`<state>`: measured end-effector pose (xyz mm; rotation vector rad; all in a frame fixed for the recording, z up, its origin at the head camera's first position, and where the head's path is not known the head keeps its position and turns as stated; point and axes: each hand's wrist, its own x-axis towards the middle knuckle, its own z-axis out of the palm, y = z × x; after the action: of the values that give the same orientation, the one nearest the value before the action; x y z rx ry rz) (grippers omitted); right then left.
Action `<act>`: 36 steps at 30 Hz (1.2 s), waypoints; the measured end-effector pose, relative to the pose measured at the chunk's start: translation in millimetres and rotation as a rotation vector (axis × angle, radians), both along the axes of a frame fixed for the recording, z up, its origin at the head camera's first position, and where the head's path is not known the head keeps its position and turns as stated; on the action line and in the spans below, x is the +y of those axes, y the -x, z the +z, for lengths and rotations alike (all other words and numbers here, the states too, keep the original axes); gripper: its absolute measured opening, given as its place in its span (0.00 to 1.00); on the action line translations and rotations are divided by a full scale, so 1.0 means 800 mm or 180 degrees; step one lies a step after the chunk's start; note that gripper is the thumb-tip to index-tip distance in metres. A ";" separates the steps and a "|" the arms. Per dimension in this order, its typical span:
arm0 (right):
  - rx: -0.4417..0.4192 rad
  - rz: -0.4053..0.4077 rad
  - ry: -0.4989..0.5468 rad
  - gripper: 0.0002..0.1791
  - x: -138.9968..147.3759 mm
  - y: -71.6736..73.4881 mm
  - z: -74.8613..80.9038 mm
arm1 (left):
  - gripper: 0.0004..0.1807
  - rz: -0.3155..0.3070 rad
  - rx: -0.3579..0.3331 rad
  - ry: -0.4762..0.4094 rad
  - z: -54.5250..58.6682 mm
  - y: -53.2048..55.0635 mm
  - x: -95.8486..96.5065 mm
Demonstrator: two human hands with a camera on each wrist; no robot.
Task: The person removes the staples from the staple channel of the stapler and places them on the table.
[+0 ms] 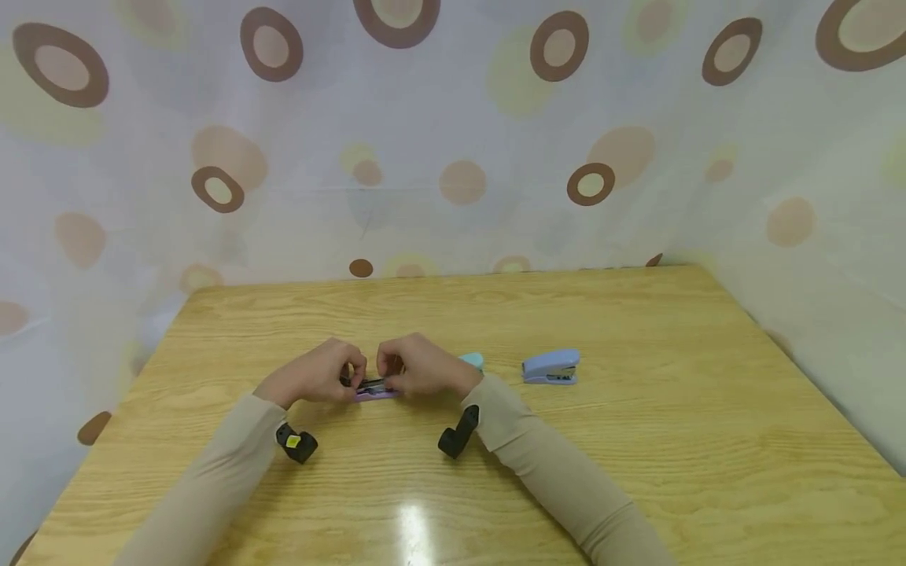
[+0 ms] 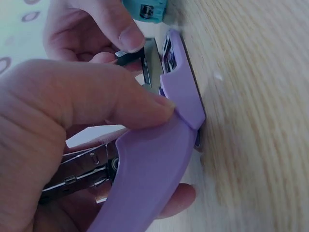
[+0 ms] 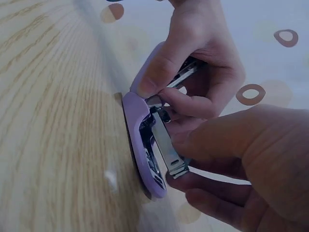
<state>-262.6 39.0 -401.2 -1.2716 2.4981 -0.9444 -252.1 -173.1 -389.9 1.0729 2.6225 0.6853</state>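
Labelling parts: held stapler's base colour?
The stapler's base is light purple, best seen in the right wrist view.

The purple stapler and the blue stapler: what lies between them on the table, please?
In the head view, the right hand and a partly hidden turquoise object lie between the purple stapler and the blue stapler.

"Where's the opened stapler (image 1: 377,395)?"

"On the counter (image 1: 672,456), left of its middle, between the left hand (image 1: 325,373) and the right hand (image 1: 425,365). The left hand is at its hinge end, the right at the free end of its rail (image 3: 166,142)."

"What else lies there?"

"A partly hidden item (image 1: 473,360) lies just behind the right wrist. Farther right, well apart from both hands, another stapler (image 1: 550,368) rests on the counter."

"And behind everything?"

"A backdrop (image 1: 425,228), along the counter's far edge."
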 end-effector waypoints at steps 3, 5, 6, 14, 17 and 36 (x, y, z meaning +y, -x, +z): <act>0.0098 -0.0065 0.0052 0.08 0.001 0.001 0.001 | 0.11 0.0065 -0.0026 -0.0037 0.002 -0.002 -0.001; 0.0130 -0.0114 0.0069 0.07 0.003 0.002 0.001 | 0.11 0.0104 -0.0040 -0.0031 0.004 -0.003 0.000; 0.0129 -0.0131 0.0085 0.06 0.003 0.002 0.001 | 0.12 0.0119 -0.0037 -0.0021 0.005 -0.003 0.001; 0.0110 -0.0327 0.0434 0.06 0.006 -0.005 0.012 | 0.14 0.0129 0.0001 0.0079 0.008 -0.003 0.001; 0.0155 -0.0319 0.0440 0.08 0.007 -0.006 0.014 | 0.15 0.0108 0.0016 0.0085 0.009 -0.003 0.001; 0.0370 0.0066 0.0070 0.06 0.029 -0.032 0.005 | 0.13 0.0173 0.0003 -0.0006 0.012 -0.011 0.000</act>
<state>-237.2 62.3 -397.4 -1.3948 2.5621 -0.9210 -243.1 -172.8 -380.3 1.0060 2.6612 0.6989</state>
